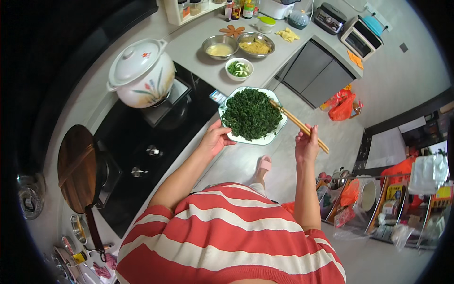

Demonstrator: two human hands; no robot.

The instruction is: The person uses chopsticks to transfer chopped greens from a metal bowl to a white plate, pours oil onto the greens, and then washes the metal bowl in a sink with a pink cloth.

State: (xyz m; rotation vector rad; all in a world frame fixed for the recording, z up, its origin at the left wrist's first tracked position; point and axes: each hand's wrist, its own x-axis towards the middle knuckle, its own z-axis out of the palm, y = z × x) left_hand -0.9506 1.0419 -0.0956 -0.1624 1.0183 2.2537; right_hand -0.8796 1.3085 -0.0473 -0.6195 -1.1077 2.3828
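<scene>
My left hand (216,138) grips the near-left rim of a white, angular plate (262,140) with a green edge. A heap of finely chopped dark green leaves (250,113) covers most of the plate. In my right hand (306,143) is a pair of wooden chopsticks (301,126), held at an angle. Their tips touch the right side of the heap. The plate is in the air over the floor, just off the corner of the counter (198,67).
Beyond the plate, the counter bears a white bowl of sliced greens (239,70) and two steel bowls, one with pale liquid (220,48), one with yellow food (255,45). Left, a lidded ceramic pot (142,74) and a wooden-lidded pan (78,168) stand on the black gas hob (181,142).
</scene>
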